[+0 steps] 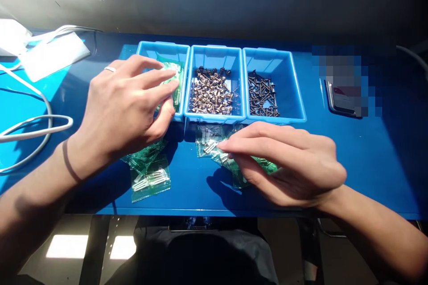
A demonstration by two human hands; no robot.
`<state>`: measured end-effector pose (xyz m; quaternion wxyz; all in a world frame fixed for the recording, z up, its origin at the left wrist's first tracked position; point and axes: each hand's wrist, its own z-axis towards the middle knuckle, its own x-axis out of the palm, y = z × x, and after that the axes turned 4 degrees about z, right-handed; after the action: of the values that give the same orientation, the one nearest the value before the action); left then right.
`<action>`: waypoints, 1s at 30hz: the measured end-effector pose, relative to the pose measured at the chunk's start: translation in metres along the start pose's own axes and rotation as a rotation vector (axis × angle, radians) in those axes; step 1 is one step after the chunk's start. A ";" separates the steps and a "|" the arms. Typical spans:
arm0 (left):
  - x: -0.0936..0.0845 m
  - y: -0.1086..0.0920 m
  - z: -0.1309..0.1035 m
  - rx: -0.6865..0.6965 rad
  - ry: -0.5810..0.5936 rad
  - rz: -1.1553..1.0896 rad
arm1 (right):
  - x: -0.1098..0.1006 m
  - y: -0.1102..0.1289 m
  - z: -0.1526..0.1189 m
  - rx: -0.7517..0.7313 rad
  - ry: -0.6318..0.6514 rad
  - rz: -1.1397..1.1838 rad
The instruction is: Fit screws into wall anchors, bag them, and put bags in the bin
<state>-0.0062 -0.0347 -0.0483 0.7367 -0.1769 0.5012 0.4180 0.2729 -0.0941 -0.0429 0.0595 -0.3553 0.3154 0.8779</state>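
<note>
My left hand (130, 98), fingers apart, hovers over the left blue bin (163, 46), where a green packet (175, 75) lies. My right hand (284, 160) is pinched in front of the bins, its fingertips at a clear green packet (210, 144) with metal pieces; whether it grips the packet is unclear. More green packets lie partly under that hand. The middle bin (216, 118) holds many short metal fasteners (212, 91); the right bin (294, 84) holds dark screws (262, 93). Below my left hand, a green packet (150, 182) with metal pieces lies beside another.
White cables (50, 129) and white paper pieces (55, 55) lie at the left of the blue table (197, 196). A phone (344, 98), partly blurred out, lies at the right. A grey wall stands behind the bins.
</note>
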 end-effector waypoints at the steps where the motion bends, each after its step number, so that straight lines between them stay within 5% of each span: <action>1: 0.001 0.002 0.000 0.014 -0.004 0.015 | 0.000 -0.001 -0.001 -0.022 -0.004 -0.054; 9: -0.007 -0.003 -0.003 0.040 -0.069 0.052 | 0.003 -0.009 -0.003 -0.360 0.095 -0.260; 19: -0.010 -0.011 -0.005 0.082 -0.010 0.082 | 0.006 -0.015 -0.004 -0.338 0.305 -0.441; 25: -0.014 -0.009 -0.008 0.039 -0.079 0.066 | 0.008 -0.015 -0.004 -0.364 0.221 -0.392; 30: -0.017 -0.008 -0.007 0.160 -0.190 -0.042 | 0.010 -0.020 -0.006 -0.300 -0.054 -0.236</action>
<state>-0.0064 -0.0521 -0.0379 0.8013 -0.0877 0.4570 0.3759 0.2754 -0.0829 -0.0631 0.1168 -0.3712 0.1353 0.9112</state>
